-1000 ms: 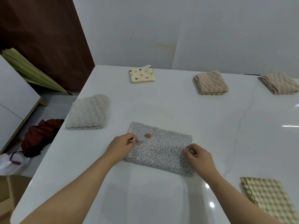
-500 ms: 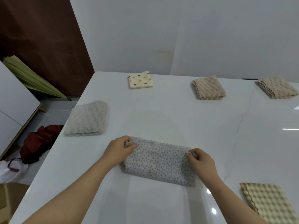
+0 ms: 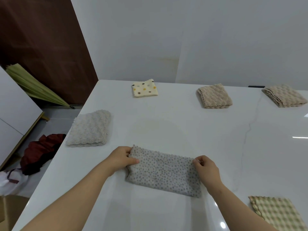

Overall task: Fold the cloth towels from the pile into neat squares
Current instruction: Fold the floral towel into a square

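On my left, beside the white glossy table [image 3: 166,124], a dark red cloth [image 3: 40,154] lies on the floor, just beside a white bag [image 3: 6,182]. Further back I see a folded green umbrella [image 3: 33,85], slanted, near the brown wall [image 3: 41,39].

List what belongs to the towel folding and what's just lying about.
Job: grey dotted cloth towel in left hand and right hand; fluffy off-white towel; cream polka-dot towel; two beige towels; checked tan towel.
Lying about: dark red cloth on floor; green folded umbrella.
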### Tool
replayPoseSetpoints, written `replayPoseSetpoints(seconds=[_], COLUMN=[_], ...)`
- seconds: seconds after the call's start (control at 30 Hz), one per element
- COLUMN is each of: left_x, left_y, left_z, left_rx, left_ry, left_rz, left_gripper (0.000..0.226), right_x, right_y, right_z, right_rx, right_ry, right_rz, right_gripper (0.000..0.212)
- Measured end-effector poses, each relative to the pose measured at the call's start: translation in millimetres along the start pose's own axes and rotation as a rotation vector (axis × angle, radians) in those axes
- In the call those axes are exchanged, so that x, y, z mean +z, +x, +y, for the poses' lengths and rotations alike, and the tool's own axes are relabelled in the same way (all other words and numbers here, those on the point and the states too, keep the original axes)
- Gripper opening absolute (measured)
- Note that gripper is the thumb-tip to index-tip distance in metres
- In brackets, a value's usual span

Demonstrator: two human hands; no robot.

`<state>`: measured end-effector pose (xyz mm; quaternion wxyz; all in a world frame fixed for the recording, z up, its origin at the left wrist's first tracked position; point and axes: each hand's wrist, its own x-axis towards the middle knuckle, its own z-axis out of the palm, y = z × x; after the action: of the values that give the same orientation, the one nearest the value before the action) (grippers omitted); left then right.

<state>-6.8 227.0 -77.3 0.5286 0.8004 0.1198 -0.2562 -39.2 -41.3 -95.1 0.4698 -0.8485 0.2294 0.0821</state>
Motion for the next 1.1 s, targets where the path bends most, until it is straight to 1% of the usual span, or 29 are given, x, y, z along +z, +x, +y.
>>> replayPoseSetpoints(seconds=[0.07, 0.13, 0.23, 0.33, 0.43, 0.53, 0.67, 0.73, 0.8, 0.9, 0.97, 1.1], left_x=[-2.7, -3.8, -3.8, -6.2, -6.4, -2.6, 1.6, 2.2, 3.0, 3.9, 5.1, 9.8], left_y=[0.1, 0.1, -0.9, -3.6, -3.9, -2.9, -2.9, -4.1, -5.3, -5.6, -6.4, -4.2], left_z=[-2.2, -4.9, -11.1, -17.1, -22.4, -23.1, -25.7, -28.1, -30.6, -31.2, -27.6, -17.2], left_rx=[0.038, 0.060, 0.031, -0.015, -0.002, 0.028, 0.067, 0.073, 0.074, 0.058, 0.057, 0.145], left_ry=[0.009, 0.087, 0.205, 0.271, 0.227, 0.170, 0.363, 0.473, 0.525, 0.513, 0.467, 0.344], left_rz=[0.094, 0.156, 0.110, 0.062, 0.133, 0.178, 0.217, 0.240, 0.251, 0.239, 0.240, 0.304], left_gripper=[0.008, 0.008, 0.008, 0.016, 0.019, 0.016, 0.017, 0.013, 0.010, 0.008, 0.012, 0.012], right_x=[1.6, 2.9, 4.9, 5.6, 5.5, 5.9, 6.2, 6.2, 6.5, 6.9, 6.7, 7.6], right_y=[0.6, 0.9, -0.2, -3.5, -6.0, -5.5, -4.0, -3.6, -3.6, -3.9, -4.0, -4.7], right_z=[0.2, -0.8, -3.2, -4.1, -3.1, -2.9, -2.9, -2.9, -3.2, -3.8, -4.1, -6.4], right_rx=[-0.001, 0.003, 0.012, 0.031, 0.020, 0.024, 0.030, 0.034, 0.035, 0.043, 0.050, 0.070], right_ry=[-0.017, -0.027, -0.036, -0.012, -0.005, -0.007, 0.008, 0.024, 0.032, 0.043, 0.050, 0.063], right_rz=[-0.001, 0.002, 0.000, -0.014, -0.022, -0.016, -0.002, 0.008, 0.015, 0.018, 0.019, 0.016], right_gripper=[0.014, 0.012, 0.012, 0.012, 0.013, 0.013, 0.011, 0.010, 0.010, 0.010, 0.009, 0.009])
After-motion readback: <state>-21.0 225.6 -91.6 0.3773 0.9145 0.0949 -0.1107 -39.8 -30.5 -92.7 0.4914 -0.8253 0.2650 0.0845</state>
